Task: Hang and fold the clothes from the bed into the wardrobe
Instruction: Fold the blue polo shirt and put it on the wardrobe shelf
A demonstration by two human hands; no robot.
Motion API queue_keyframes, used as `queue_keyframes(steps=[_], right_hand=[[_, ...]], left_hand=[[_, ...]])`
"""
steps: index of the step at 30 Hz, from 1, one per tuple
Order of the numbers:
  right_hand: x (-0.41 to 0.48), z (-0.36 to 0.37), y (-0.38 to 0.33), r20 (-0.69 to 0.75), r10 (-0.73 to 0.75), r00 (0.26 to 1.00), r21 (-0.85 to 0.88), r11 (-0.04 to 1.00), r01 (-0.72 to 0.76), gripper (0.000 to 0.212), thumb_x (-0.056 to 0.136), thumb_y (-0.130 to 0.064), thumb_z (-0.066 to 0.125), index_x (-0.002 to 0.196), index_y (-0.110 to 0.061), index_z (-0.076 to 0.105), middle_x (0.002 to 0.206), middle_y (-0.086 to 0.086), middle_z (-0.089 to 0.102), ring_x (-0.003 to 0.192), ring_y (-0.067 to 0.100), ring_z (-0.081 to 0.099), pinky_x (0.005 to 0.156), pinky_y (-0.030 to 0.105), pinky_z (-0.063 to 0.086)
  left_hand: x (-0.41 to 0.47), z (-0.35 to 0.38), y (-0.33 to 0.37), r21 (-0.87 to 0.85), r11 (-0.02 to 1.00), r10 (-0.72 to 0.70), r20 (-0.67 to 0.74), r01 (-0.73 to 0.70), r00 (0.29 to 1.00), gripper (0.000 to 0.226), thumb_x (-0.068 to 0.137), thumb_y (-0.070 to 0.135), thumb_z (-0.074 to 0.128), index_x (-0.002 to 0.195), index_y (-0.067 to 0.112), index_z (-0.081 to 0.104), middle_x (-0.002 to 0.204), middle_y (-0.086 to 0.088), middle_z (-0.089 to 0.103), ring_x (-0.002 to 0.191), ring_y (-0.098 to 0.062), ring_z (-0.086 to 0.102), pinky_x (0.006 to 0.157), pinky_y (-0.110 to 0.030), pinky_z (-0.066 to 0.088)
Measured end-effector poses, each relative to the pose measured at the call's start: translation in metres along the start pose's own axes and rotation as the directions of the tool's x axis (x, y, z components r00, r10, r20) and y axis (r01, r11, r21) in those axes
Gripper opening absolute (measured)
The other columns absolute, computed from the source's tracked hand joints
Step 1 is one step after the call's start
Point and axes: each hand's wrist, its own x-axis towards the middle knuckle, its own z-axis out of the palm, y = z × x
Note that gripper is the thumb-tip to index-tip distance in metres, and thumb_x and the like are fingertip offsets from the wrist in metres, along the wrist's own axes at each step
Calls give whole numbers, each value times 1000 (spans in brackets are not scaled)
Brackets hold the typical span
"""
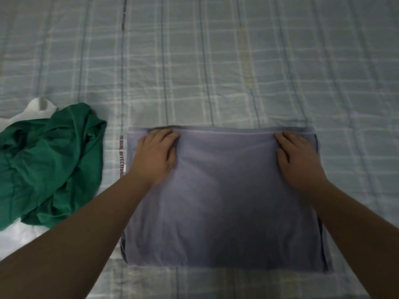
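Note:
A grey-blue garment lies folded into a neat rectangle on the bed, in the middle of the head view. My left hand rests on its far left corner, fingers curled over the far edge. At the far right corner sits my right hand, its fingers also bent onto the cloth near the edge. Both hands press or pinch the top layer; which of the two is hard to tell. A crumpled green garment lies to the left, on top of a white garment.
The bed is covered by a pale blue-green checked sheet that fills the view. A printed strip of text runs along the sheet just left of the folded garment. The wardrobe is out of view.

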Motion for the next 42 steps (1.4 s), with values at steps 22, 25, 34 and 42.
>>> queue_keyframes(steps=[22,25,34,42], right_hand=[[-38,54,-67,28,-104,994,-297,949,107,60,99,-47,27,154,-24,30,162,7,27,149,29,24,118,59,14],[-38,57,-68,11,-103,995,-285,953,102,61,99,-46,26,155,-22,29,161,9,27,148,30,24,118,58,13],[-168,33,-60,-77,-80,994,-120,990,70,63,97,-38,34,152,-8,33,157,19,32,145,38,28,119,57,16],[-211,64,-15,-14,77,997,-148,986,-78,66,96,-38,33,153,-4,30,156,22,33,144,40,29,119,56,18]], left_hand=[[-77,54,36,234,971,-59,48,46,997,63,101,55,25,159,30,19,164,-9,23,152,-31,16,120,-59,9],[-77,54,34,222,974,-41,32,33,999,62,101,53,27,159,29,20,164,-9,24,152,-31,17,121,-58,7],[-190,33,34,124,983,-137,-7,136,991,62,98,46,38,156,24,31,161,-15,29,151,-34,18,120,-59,13],[-230,62,20,196,968,-169,54,155,984,60,102,45,27,158,22,25,164,-14,20,153,-33,13,122,-56,12]])
